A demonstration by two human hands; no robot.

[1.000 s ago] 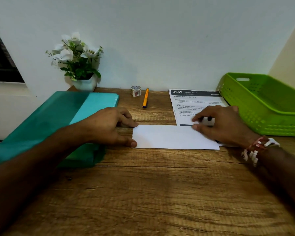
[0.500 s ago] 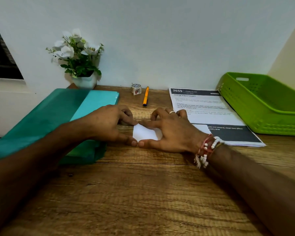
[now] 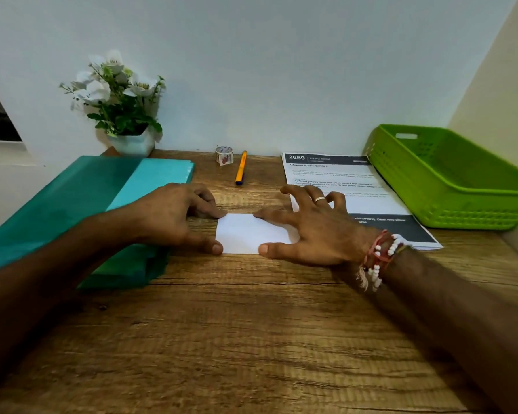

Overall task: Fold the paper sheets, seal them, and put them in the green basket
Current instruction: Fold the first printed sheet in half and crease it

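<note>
Fingers (image 3: 274, 215) pressing folded paper (image 3: 245, 233), green basket (image 3: 416, 180) nearby

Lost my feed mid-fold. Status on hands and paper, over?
Left hand, right hand both pressing folded paper on table. Tape roll untouched. Printed sheets lie beside green basket.

L hand (image 3: 174, 216) palm-down, fingers loosely bent, tips pressing; R hand (image 3: 314, 231) flat, fingers splayed.
</note>
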